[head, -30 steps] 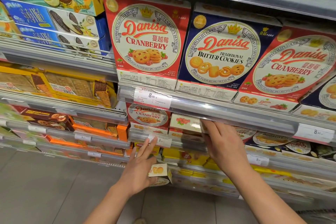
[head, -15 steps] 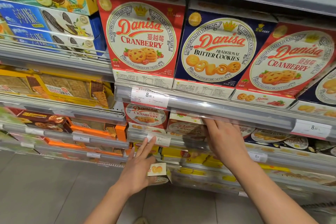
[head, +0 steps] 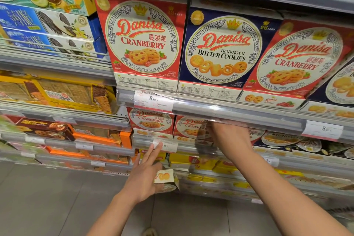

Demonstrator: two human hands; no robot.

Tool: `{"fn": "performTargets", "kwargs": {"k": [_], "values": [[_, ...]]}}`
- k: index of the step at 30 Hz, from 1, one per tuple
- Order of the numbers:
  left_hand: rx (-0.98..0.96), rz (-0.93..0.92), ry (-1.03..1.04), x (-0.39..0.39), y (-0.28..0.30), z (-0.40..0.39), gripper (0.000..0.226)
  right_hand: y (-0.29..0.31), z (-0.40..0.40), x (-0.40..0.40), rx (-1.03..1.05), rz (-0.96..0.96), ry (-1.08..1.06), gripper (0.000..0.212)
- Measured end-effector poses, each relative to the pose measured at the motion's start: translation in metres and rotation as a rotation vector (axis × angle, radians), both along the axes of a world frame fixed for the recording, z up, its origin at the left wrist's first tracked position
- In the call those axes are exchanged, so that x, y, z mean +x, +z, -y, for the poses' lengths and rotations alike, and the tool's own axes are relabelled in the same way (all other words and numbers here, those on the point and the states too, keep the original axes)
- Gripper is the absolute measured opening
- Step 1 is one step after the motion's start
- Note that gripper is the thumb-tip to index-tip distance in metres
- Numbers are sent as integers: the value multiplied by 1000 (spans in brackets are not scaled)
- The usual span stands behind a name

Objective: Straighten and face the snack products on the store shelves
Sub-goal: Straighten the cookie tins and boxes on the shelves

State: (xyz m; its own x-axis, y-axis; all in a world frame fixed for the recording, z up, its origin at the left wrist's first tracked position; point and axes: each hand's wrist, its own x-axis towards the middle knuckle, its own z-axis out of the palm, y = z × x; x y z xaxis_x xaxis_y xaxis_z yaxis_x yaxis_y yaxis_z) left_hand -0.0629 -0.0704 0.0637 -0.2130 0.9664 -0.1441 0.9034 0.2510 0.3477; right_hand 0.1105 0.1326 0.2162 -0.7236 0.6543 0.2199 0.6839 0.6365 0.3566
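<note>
Cranberry box [head: 191,127] now upright, right hand [head: 229,136] fingers on front.

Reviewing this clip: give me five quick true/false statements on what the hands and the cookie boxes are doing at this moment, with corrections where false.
1. The right hand reaches onto the shelf under the big Danisa boxes, at a red cranberry box. True.
2. The left hand is empty. False: it holds a small box printed with cookies.
3. The blue butter cookies box stands between two red cranberry boxes on the upper shelf. True.
4. The rightmost large cranberry box stands square like its neighbours. False: it is tilted.
5. Both hands grip the same box. False: they are apart, the left one lower.
</note>
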Motion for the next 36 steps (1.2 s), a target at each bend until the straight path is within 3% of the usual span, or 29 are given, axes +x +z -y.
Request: {"fn": "performTargets", "kwargs": {"k": [4, 8, 11, 15, 18, 23, 28, 31, 34, 36], "values": [[24, -24, -5, -1, -6, -1, 31, -3, -6, -2, -44, -43, -12, 33], [31, -10, 1, -1, -7, -2, 33, -6, -5, -3, -33, -18, -25, 31], [-2, -59, 10, 1, -5, -3, 35, -7, 5, 9, 29, -183, 87, 26], [-4, -47, 27, 4, 1, -3, 36, -41, 41, 44, 20, -418, 269, 56], [61, 31, 39, 11, 10, -4, 41, -83, 65, 74, -223, -495, 357, 52], [219, 197, -14, 32, 22, -13, 45, -116, 78, 85, -753, -364, 168, 82], [257, 224, -85, 47, 48, -26, 58, -113, 69, 85, -828, -510, 119, 56], [410, 380, 92, 38, 57, -20, 48, -113, 64, 92, -815, -562, 49, 49], [744, 467, 593, 18, 66, -11, 20, -115, 59, 102, -800, -596, -6, 48], [824, 492, 831, -6, 67, -10, 31, -115, 59, 107, -808, -613, -44, 50]]}}
